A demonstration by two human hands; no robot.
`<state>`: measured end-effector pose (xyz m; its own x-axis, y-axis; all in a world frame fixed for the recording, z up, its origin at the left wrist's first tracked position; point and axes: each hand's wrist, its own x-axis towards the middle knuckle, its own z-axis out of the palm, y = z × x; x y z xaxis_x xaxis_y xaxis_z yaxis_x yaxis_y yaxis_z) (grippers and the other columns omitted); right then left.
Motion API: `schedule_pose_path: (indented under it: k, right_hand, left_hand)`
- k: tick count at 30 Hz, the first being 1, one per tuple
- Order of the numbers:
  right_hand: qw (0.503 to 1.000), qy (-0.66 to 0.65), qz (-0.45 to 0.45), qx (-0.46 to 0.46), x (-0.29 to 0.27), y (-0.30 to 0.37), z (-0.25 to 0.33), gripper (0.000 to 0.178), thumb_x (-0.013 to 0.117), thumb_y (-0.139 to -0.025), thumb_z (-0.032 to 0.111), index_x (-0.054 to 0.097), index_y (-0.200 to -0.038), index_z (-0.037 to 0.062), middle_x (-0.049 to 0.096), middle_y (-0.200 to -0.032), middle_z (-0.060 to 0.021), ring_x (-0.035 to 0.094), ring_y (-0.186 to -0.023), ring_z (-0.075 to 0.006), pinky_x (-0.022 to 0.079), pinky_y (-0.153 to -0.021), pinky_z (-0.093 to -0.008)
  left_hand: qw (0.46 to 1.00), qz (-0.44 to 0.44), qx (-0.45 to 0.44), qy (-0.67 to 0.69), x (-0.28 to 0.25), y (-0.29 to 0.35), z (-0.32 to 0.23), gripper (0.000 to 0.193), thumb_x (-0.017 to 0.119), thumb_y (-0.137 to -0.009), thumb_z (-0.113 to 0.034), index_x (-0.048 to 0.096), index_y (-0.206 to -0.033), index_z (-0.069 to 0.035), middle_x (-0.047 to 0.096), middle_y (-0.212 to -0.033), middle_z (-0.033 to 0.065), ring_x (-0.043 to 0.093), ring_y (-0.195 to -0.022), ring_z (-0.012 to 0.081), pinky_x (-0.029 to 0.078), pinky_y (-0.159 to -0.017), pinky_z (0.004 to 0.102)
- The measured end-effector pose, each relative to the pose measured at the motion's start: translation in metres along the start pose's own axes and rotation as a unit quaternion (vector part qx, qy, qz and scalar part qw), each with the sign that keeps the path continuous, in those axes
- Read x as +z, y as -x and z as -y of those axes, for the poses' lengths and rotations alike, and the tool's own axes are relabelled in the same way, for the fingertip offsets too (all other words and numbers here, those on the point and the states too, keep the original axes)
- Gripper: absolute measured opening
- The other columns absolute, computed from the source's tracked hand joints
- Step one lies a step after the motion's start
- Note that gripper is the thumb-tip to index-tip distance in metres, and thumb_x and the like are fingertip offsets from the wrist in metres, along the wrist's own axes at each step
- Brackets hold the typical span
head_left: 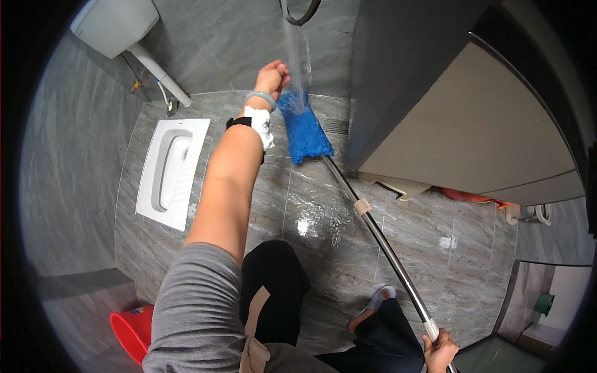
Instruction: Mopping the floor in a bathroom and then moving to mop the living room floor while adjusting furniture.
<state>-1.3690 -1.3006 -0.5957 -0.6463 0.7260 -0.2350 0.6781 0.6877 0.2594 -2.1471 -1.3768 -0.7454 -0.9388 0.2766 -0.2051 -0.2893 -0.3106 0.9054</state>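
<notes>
A blue flat mop head (305, 133) lies on the wet tiled floor, and a stream of water (294, 59) falls onto its far end. Its metal pole (393, 255) runs back to the lower right, where my right hand (440, 350) is wrapped round it near the white grip. My left arm reaches forward, and my left hand (272, 79) hangs just left of the falling water with its fingers curled; whether they hold anything cannot be made out. A jade-coloured bangle (261, 98) and a black strap with white material are on that wrist.
A white squat toilet (173, 171) is set in the floor at left, below a cistern (118, 25) and pipe. Beside the mop head is a floor drain (336, 126). A large grey cabinet (472, 124) stands at right. A red bucket (134, 332) sits at lower left.
</notes>
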Motion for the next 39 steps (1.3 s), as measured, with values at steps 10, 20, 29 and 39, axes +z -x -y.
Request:
schedule_pose_path:
  k: [10,20,29,39]
  right_hand:
    - [0.992,-0.055,0.103,-0.036,-0.116,-0.012,0.009,0.032,0.065,-0.082,0.024,0.06,-0.11,0.0101,0.064,-0.072,-0.0123,0.064,-0.066,-0.0321,0.052,-0.06,-0.044]
    - [0.998,-0.012,0.04,-0.052,-0.362,0.034,0.038,0.048,0.075,-0.069,0.015,0.059,-0.113,0.0039,0.067,-0.085,-0.0157,0.066,-0.074,-0.0345,0.052,-0.068,-0.0424]
    - [1.0,0.013,0.013,0.009,-0.508,0.038,0.127,0.033,0.068,-0.076,0.01,0.064,-0.109,0.0089,0.069,-0.093,-0.0156,0.066,-0.088,-0.0346,0.051,-0.075,-0.0449]
    - [0.807,-0.118,-0.236,-0.528,-0.618,0.107,0.253,0.011,0.057,-0.072,0.007,0.063,-0.081,0.003,0.06,-0.073,-0.009,0.061,-0.068,-0.0259,0.047,-0.063,-0.0364]
  left_hand:
    - [0.937,0.019,0.121,-0.328,-0.028,0.14,0.045,0.024,0.053,-0.092,-0.017,0.064,-0.106,-0.001,0.068,-0.103,0.0161,0.063,-0.097,0.0263,0.048,-0.082,0.0385]
    - [0.747,0.517,0.247,-0.338,0.187,0.538,-0.195,0.075,0.075,-0.071,-0.018,0.042,-0.138,-0.015,0.042,-0.141,0.0109,0.027,-0.138,0.0307,0.015,-0.11,0.062]
    - [0.716,0.557,0.2,-0.369,0.202,0.52,-0.292,0.03,0.067,-0.071,-0.03,0.064,-0.097,-0.016,0.063,-0.104,0.0058,0.051,-0.112,0.0334,0.029,-0.093,0.0583]
    - [0.844,0.202,0.172,-0.467,0.167,0.431,-0.397,0.021,0.073,-0.07,-0.02,0.066,-0.089,-0.017,0.057,-0.102,0.0069,0.047,-0.107,0.0303,0.036,-0.092,0.0469]
